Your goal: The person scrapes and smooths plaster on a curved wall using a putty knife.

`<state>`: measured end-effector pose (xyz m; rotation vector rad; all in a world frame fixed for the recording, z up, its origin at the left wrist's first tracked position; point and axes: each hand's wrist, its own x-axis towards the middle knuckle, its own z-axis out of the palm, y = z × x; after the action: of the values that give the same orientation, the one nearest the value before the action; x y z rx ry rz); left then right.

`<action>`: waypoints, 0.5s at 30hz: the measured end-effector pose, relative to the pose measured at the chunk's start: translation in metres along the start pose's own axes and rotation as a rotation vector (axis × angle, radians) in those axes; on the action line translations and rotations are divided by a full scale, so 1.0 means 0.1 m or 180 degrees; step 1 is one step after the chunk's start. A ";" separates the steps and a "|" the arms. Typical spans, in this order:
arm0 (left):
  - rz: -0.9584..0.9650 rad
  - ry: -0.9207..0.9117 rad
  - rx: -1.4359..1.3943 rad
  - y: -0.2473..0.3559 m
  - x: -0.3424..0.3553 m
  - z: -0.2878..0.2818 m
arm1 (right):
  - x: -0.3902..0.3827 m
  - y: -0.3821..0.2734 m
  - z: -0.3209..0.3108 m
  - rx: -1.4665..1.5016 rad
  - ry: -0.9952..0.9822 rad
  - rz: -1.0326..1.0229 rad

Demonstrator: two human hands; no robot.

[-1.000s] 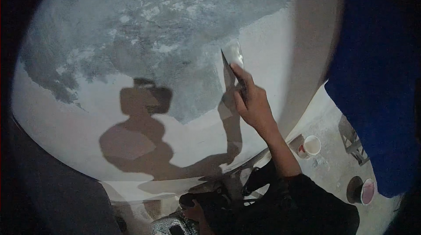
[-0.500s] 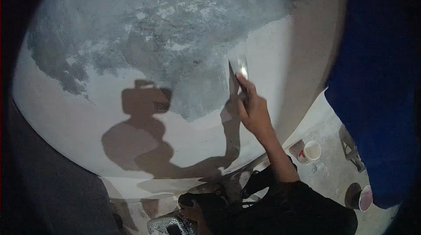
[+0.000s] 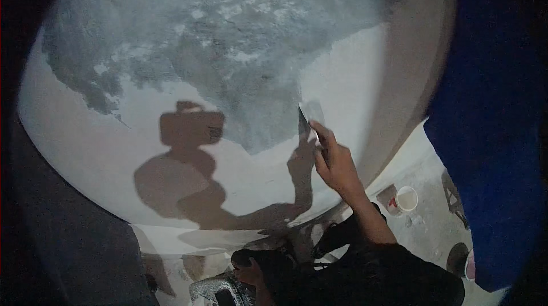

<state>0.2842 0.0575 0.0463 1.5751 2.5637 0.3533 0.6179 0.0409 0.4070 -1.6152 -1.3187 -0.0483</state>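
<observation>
My right hand [image 3: 338, 164] grips a putty knife [image 3: 314, 113], forefinger stretched along it. The metal blade rests against the wall [image 3: 245, 177], at the border between the rough grey patch [image 3: 257, 100] and the smooth white coat [image 3: 348, 83]. Low in the picture, my left hand [image 3: 249, 274] is curled beside a silvery, speckled thing [image 3: 208, 290] with a dark rectangular part. Whatever its fingers hold is mostly hidden in shade. A shadow of my head and arm falls across the white coat.
On the floor to the right stands a white bucket [image 3: 406, 199]. Farther right, a pinkish container [image 3: 470, 265] is partly covered by a dark blue surface [image 3: 491, 135]. A dark frame-like object [image 3: 454, 197] lies near them. Grey cloth or wall [image 3: 85, 249] fills the lower left.
My right hand has drawn the putty knife downward along the edge of the grey patch. The view has shifted slightly. My left hand stays low beside the silvery thing.
</observation>
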 end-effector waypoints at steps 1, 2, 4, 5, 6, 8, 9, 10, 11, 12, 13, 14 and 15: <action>-0.0033 0.0023 0.0034 -0.07 0.05 -0.02 | 0.13 -0.13 0.01 0.0060 0.0062 -0.0121; -0.0035 0.0253 0.0068 -0.07 0.07 0.01 | 0.24 -0.23 -0.03 0.0072 0.0143 -0.0231; -0.0033 0.0479 0.0104 -0.06 0.09 0.03 | 0.48 -0.33 -0.07 0.0043 0.0295 -0.0396; -0.0060 0.0297 0.0012 -0.04 0.10 0.02 | 0.53 -0.34 -0.09 0.0018 0.0452 -0.0584; -0.0091 0.0119 -0.0082 -0.02 0.10 0.02 | 0.52 -0.34 -0.10 0.0021 0.0452 -0.0586; -0.0116 0.0182 0.0049 0.00 0.08 0.03 | 0.44 -0.37 -0.10 0.0329 0.0369 -0.0388; -0.0132 0.0236 0.0185 0.02 0.06 0.03 | 0.37 -0.33 -0.06 0.0335 0.0370 -0.0409; -0.0160 0.0268 0.0187 -0.02 0.07 0.03 | 0.24 -0.22 0.05 0.0380 0.0257 -0.0295; -0.0074 0.0231 -0.0012 0.05 0.00 0.05 | 0.12 -0.13 0.01 0.0317 0.0189 -0.0185; -0.0072 0.0256 -0.0162 -0.01 0.02 0.08 | -0.04 -0.05 0.06 0.0270 0.0039 -0.0157; -0.0121 0.0307 -0.0169 -0.10 0.07 0.11 | -0.16 0.01 0.10 0.0241 -0.0118 -0.0141; -0.0158 0.0258 -0.0053 -0.17 0.10 0.15 | -0.22 -0.04 0.02 0.0261 -0.0125 -0.0174; -0.0196 0.0207 0.0065 -0.22 0.14 0.20 | -0.28 -0.12 -0.11 0.0277 -0.0482 0.0038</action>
<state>0.2632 0.0632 0.0221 1.5118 2.6659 0.3797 0.6035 0.0121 0.4045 -1.5774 -1.4067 0.1394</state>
